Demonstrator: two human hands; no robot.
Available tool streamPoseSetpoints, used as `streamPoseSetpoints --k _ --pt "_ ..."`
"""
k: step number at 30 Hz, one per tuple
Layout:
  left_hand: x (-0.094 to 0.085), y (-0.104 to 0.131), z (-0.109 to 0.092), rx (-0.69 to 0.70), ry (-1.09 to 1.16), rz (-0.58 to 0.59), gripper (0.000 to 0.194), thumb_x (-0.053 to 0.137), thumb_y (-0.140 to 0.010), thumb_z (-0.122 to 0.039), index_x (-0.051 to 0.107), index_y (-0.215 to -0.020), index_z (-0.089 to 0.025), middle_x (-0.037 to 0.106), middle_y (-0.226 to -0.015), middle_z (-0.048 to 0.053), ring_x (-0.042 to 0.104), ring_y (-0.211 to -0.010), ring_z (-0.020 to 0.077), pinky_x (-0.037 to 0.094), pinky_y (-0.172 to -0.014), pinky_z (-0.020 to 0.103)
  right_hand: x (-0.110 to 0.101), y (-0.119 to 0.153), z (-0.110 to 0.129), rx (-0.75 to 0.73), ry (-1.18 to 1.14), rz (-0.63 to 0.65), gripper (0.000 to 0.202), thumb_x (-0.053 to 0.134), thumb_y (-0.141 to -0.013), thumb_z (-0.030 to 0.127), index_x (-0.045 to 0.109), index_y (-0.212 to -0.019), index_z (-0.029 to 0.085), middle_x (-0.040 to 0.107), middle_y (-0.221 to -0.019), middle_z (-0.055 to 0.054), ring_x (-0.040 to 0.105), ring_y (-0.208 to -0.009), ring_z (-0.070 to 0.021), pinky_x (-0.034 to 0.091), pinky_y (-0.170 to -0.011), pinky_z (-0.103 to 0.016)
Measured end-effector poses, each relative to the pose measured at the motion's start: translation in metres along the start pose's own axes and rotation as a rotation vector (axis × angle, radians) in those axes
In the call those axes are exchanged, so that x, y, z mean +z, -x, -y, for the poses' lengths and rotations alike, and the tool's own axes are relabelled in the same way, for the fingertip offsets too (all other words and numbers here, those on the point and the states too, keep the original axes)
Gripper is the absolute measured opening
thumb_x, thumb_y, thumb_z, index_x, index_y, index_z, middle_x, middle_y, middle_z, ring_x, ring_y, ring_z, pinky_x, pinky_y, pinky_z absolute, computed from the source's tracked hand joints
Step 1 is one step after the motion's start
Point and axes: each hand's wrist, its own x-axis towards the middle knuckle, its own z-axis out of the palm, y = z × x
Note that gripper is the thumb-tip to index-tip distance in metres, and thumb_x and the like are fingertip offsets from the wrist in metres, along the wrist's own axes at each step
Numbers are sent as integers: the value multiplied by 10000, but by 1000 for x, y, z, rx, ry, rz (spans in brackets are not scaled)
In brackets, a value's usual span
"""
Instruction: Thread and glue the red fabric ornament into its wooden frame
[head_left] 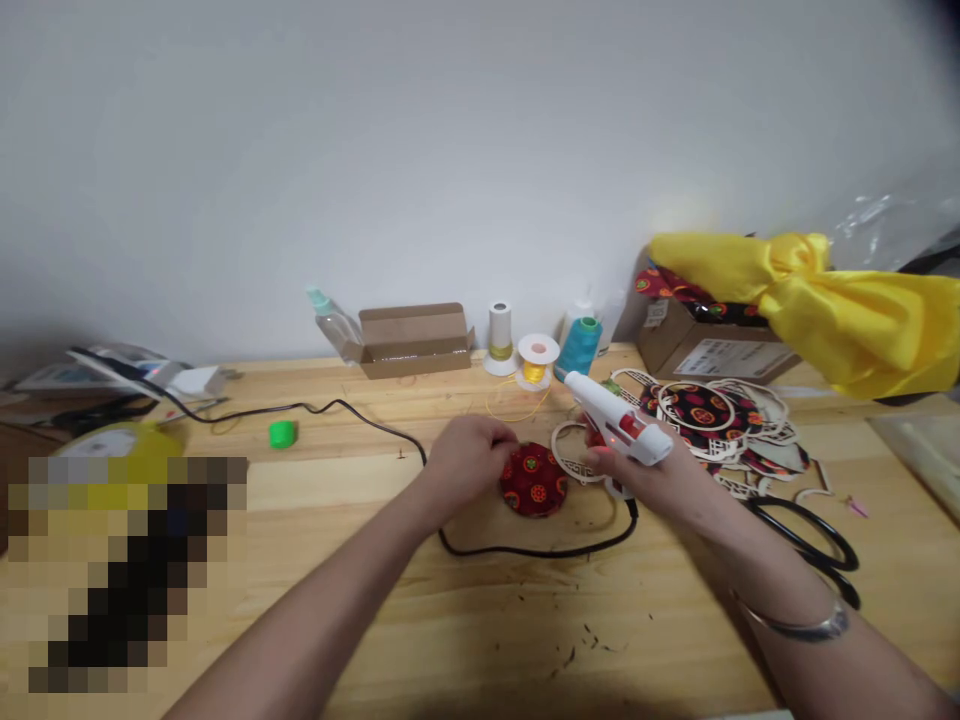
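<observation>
My right hand [637,465] is wrapped round a white glue gun [616,415], whose nozzle points up and to the left. A black cord [540,553] runs from its handle in a loop across the wooden table. My left hand [469,460] has its fingers closed at the upper left edge of a round dark red patterned fabric piece [535,482], which lies on the table. Between that piece and the glue gun lies a pale round frame [571,455], partly hidden by my right hand.
Right of my right hand are a pile of frames and fabric [712,420] and black scissors [810,540]. Behind stand thread spools [581,350], an open cardboard box [416,345] and a spray bottle [335,325]. A green cap [283,434] lies left; yellow cloth [847,310] covers a carton.
</observation>
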Motion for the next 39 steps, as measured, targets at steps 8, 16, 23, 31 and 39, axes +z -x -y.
streamPoseSetpoints --k 8,16,23,31,39 --pt "4 -14 0 49 -202 102 226 465 -733 -226 689 -714 -203 665 -655 9 553 -619 147 379 -562 229 -2 4 6 141 -225 119 329 522 -757 485 544 -811 161 502 -545 19 492 -449 -100 402 -385 -198" --pt "11 -13 6 278 -517 -11 268 386 -820 -217 645 -753 -197 645 -740 45 556 -681 175 341 -556 261 -6 6 8 140 -170 183 288 533 -774 426 565 -858 153 397 -515 56 373 -407 -53 302 -338 -161" --pt "12 -16 12 385 -618 17 210 422 -806 -180 628 -809 -217 632 -776 33 554 -717 174 323 -540 256 -8 3 4 121 -153 204 265 546 -761 407 607 -788 150 463 -502 39 402 -418 -67 295 -344 -171" --pt "7 -20 22 518 -501 50 243 418 -834 -214 659 -828 -240 644 -759 14 544 -699 138 335 -582 234 -11 5 -1 186 -179 257 277 552 -752 417 635 -817 161 493 -497 36 434 -402 -81 311 -344 -183" --pt "10 -21 25 501 -508 42 244 420 -830 -202 660 -836 -243 650 -771 13 546 -696 141 332 -580 244 -9 2 0 116 -172 275 249 553 -755 392 629 -813 162 518 -530 30 442 -456 -86 337 -395 -190"
